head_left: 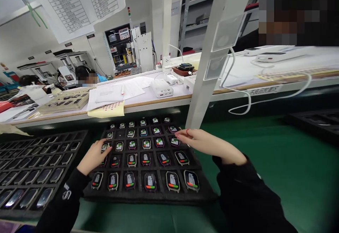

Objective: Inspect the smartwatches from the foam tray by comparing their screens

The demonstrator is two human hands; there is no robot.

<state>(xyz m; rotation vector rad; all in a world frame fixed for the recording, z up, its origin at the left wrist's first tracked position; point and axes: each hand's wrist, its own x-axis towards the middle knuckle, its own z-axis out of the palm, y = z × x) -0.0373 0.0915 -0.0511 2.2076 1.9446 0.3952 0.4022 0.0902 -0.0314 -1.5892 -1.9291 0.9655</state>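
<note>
Left hand (93, 156) rests on black tray (203, 190), fingers spread, tips touching lit watch unit (105, 146) in left column. Right hand (201, 141) at tray's right edge, fingers together, extended flat toward unit (174, 141). Second tray (31, 176) just left, screens dark. Both on green desk (278, 162).

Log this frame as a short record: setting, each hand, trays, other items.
setting: green work surface below a raised white shelf
left hand: fingertips on a lit smartwatch at the middle tray's left edge
right hand: fingertips at a lit watch near the tray's right edge
middle tray: black, rows of lit watches
left tray: dark-screened watches
shelf items: papers, white power bank
</note>
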